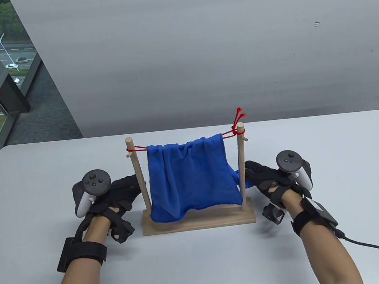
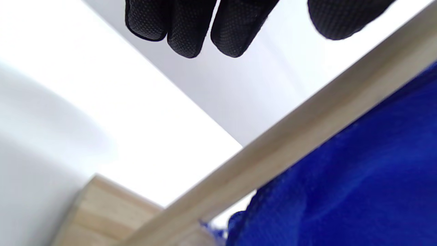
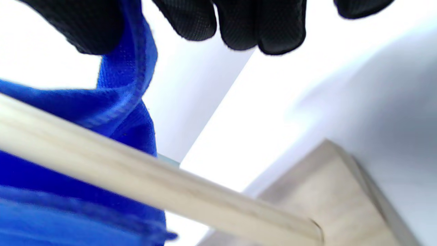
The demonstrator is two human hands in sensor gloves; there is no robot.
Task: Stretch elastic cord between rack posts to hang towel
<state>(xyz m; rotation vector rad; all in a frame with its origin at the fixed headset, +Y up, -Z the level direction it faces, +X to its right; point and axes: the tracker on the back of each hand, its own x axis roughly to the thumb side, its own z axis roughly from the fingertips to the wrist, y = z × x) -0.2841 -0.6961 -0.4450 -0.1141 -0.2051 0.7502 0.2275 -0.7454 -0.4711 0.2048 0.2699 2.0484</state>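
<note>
Grey wall backs a pale bench (image 1: pixel 202 265). Mid-frame, the blue towel (image 1: pixel 191 179) hangs over the red elastic cord (image 1: pixel 231 134) strung between the rack posts (image 1: pixel 139 177). It looks soft, light and limp, best pinched at a hem. The left hand (image 1: pixel 114 197), low left, is loosely spread beside its post. The right hand (image 1: pixel 267 177), low right, seems to touch a towel corner; grip unclear.

Black gloved hands (image 1: pixel 114 199), bare forearms, wrist straps
</note>
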